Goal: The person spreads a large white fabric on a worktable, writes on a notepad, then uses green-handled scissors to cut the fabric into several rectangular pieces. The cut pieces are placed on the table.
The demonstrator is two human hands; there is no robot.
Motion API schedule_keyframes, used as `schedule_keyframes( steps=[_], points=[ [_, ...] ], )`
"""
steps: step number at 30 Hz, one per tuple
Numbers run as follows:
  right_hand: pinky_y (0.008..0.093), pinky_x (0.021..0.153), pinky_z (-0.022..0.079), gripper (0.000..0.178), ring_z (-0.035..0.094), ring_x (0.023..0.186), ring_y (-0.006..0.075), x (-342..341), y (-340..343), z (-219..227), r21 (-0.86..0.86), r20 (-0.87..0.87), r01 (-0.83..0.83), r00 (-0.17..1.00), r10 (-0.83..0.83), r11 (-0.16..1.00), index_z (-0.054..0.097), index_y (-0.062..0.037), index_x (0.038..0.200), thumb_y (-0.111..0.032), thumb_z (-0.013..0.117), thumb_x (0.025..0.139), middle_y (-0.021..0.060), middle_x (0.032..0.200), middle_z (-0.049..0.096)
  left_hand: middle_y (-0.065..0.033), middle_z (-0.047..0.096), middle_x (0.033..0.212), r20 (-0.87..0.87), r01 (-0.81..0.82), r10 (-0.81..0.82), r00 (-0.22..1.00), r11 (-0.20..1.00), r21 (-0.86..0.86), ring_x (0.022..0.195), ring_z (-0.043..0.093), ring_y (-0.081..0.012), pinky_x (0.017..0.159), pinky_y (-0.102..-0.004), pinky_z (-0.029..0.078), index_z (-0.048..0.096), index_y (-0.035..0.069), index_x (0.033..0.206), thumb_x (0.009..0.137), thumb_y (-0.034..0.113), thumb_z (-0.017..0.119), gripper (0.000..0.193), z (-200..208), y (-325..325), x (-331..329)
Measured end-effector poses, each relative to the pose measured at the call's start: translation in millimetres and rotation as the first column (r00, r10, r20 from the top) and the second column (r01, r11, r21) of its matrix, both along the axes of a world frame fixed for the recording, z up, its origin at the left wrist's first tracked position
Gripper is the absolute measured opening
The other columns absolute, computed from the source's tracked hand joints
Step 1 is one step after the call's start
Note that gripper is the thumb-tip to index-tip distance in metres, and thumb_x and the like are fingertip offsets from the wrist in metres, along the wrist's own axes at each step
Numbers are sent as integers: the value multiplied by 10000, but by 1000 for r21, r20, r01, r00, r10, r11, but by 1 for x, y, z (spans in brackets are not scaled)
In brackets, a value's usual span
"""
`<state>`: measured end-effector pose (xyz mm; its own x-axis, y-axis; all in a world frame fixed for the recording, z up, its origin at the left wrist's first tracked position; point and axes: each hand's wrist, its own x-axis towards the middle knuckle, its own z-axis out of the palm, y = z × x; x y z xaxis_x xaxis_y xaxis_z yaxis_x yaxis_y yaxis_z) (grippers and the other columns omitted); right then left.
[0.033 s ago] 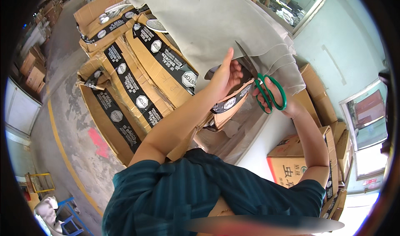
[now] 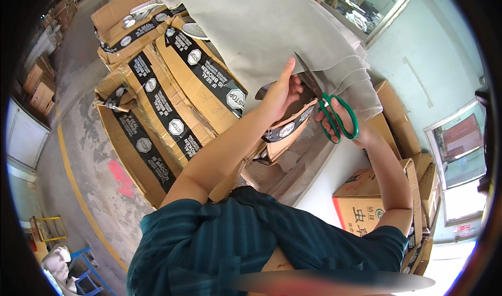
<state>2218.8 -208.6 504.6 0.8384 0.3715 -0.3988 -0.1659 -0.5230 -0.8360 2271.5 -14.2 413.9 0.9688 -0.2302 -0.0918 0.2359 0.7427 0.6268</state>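
Observation:
My right hand [image 2: 338, 119] grips a pair of scissors [image 2: 341, 115] by their green handles, the fingers through the loops. The dark blades point up and away, parted only slightly if at all, over the edge of a large grey sheet of soft material [image 2: 256, 27]. Close to the blades on the left is my left hand [image 2: 282, 95], thumb raised and apart from its loosely bent fingers, with nothing plainly held. Dark material or shadow lies beneath those fingers; I cannot tell which. Below both hands stands an open cardboard box [image 2: 285, 134] with black tape.
Several cardboard cartons [image 2: 204, 108] with black printed tape stand at the left, the sheet partly draped over them. More boxes [image 2: 361, 207] are stacked at the right by a pale wall [image 2: 418, 50]. A yellow line [image 2: 78, 183] runs along the concrete floor.

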Motion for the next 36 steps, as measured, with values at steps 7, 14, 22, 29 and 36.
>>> schedule_keyframes(
  steps=[7,14,22,29,36],
  points=[
    [222,575,422,790,517,584,104,11,7,-17,-70,41,19,999,-16,997,579,-33,1133,-760,326,951,3,795,538,29,572,791,226,-66,0,974,956,286,767,492,-79,706,-256,387,597,146,804,958,483,582,370,-25,2,24],
    [233,499,435,761,479,526,81,11,10,-23,-30,55,72,996,-70,997,578,-57,1034,-790,428,897,-6,740,497,27,600,826,254,-77,0,967,953,294,796,496,-74,724,-239,388,633,133,844,966,492,575,384,-23,3,21],
    [235,428,402,747,477,484,70,5,11,-10,-149,48,155,988,-150,977,601,-47,927,-785,499,871,-39,635,457,21,593,835,253,-44,-18,967,970,238,812,498,-79,731,-240,391,631,125,853,966,489,589,384,-28,3,20],
    [242,425,386,783,468,477,80,39,37,-7,-81,66,148,988,-143,986,615,-29,936,-799,492,861,-29,620,456,19,583,836,240,-43,-21,970,965,260,823,498,-89,745,-257,394,628,125,850,972,490,579,388,-25,2,18],
    [244,412,364,737,456,471,75,34,28,-1,-171,157,155,979,-128,973,617,-46,864,-772,491,883,-36,563,429,22,571,853,242,18,-82,967,967,254,856,477,-96,777,-252,377,623,126,836,973,514,563,415,-26,6,18]
  ],
)
